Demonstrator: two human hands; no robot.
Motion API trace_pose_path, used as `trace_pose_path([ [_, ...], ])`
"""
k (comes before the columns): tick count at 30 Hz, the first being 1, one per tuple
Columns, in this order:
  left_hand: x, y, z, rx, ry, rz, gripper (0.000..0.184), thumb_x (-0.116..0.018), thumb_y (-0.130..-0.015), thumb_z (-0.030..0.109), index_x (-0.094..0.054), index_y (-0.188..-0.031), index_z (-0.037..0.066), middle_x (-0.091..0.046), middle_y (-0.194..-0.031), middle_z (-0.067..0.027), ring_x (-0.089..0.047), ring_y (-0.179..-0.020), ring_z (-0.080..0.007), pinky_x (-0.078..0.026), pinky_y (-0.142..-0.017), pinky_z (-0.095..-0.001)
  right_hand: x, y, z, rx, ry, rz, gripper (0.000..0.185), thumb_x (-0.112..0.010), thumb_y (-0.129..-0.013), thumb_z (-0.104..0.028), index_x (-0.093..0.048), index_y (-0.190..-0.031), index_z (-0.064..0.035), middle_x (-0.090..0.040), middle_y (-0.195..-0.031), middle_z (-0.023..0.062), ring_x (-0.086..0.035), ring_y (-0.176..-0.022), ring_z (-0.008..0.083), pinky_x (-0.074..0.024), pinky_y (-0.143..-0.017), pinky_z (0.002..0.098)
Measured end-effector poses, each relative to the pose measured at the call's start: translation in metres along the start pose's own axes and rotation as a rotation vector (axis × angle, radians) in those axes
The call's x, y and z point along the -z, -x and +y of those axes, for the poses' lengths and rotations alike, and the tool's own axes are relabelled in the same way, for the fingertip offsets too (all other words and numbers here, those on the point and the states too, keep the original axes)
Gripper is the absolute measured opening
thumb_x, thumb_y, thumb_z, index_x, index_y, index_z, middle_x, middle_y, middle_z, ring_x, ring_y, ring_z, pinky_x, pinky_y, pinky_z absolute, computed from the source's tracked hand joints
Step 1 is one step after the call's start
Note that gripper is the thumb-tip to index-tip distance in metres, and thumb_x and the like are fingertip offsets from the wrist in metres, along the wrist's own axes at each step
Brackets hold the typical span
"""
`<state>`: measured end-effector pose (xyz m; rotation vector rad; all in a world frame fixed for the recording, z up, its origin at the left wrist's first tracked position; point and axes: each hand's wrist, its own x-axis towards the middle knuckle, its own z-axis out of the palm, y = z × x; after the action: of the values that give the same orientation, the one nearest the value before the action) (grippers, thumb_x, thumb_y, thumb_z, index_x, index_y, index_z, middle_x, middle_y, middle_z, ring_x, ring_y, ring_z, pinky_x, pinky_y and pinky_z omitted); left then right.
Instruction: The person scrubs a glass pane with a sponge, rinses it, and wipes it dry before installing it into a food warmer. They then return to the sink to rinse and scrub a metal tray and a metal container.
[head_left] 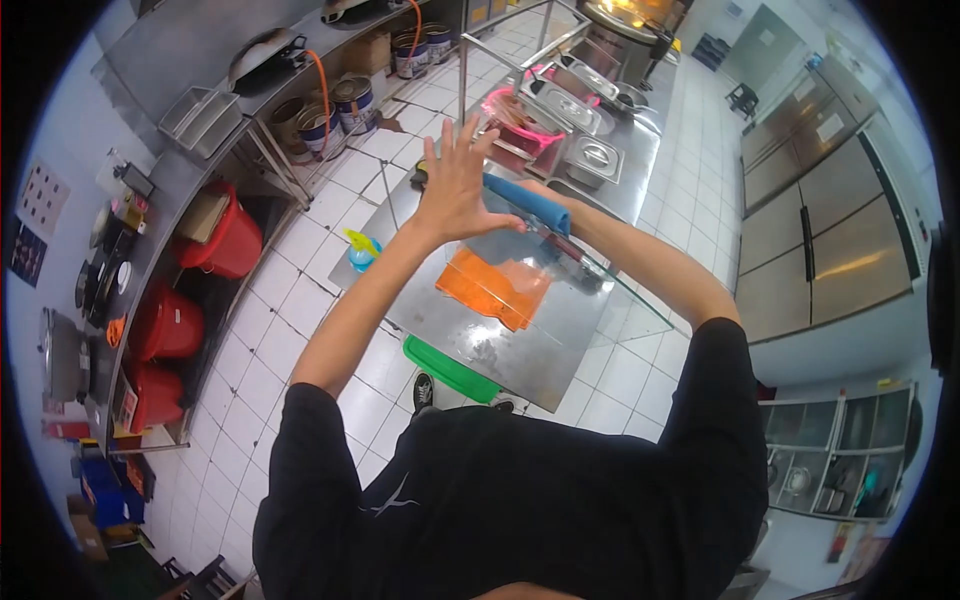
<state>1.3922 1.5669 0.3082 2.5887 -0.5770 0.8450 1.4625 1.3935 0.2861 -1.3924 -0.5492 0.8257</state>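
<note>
My left hand (455, 190) is raised above the steel table (545, 370), fingers spread, with nothing held in it. Beside it, a rolled blue cloth (530, 203) lies at an angle across my right hand (538, 188). The cloth covers most of the right hand's fingers, so its grip is unclear. A clear glass pane (640, 305) stretches near both hands; whether they touch it is unclear. Below, an orange cloth (492, 290) lies spread on the table. A blue spray bottle with a yellow head (362, 250) is at the table's left edge.
Steel food pans with lids (594, 160) and a pink basket (525, 120) occupy the counter ahead. A green tray (450, 370) is below the near table edge. Red bins (225, 235) sit under the left shelf. Steel refrigerators (850, 240) line the right.
</note>
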Motion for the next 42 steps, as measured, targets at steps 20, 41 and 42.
trace_pose_path([
  [20, 0.004, -0.001, 0.001, 0.001, -0.104, -0.115, 0.122, -0.063, -0.055, 0.086, -0.024, -0.151, 0.022, -0.021, -0.151, -0.0305, -0.019, -0.132, -0.0635, -0.010, -0.110, -0.0680, -0.031, 0.087, 0.036, 0.029, 0.170, -0.037, 0.042, -0.051, -0.098, -0.028, -0.054, -0.132, -0.0033, -0.064, -0.117, 0.0091, -0.062, -0.096, 0.0152, -0.0493, -0.082, 0.0255],
  [41, 0.018, -0.010, 0.007, 0.039, -0.189, -0.339, 0.105, -0.071, -0.059, 0.076, -0.040, -0.144, 0.023, -0.030, -0.150, -0.0259, -0.029, -0.132, -0.0566, -0.018, -0.112, -0.0613, 0.058, 0.224, 0.123, 0.009, 0.090, -0.035, 0.040, -0.050, -0.097, -0.026, -0.055, -0.130, -0.0022, -0.063, -0.118, 0.0101, -0.061, -0.098, 0.0169, -0.0485, -0.084, 0.0255],
  [42, 0.015, -0.010, 0.006, 0.025, -0.168, -0.350, 0.105, -0.071, -0.059, 0.076, -0.040, -0.144, 0.023, -0.030, -0.150, -0.0259, -0.029, -0.132, -0.0566, -0.018, -0.112, -0.0613, 0.068, 0.247, 0.125, 0.003, 0.091, -0.010, 0.040, -0.050, -0.097, -0.026, -0.055, -0.130, -0.0021, -0.063, -0.118, 0.0102, -0.061, -0.098, 0.0170, -0.0485, -0.084, 0.0255],
])
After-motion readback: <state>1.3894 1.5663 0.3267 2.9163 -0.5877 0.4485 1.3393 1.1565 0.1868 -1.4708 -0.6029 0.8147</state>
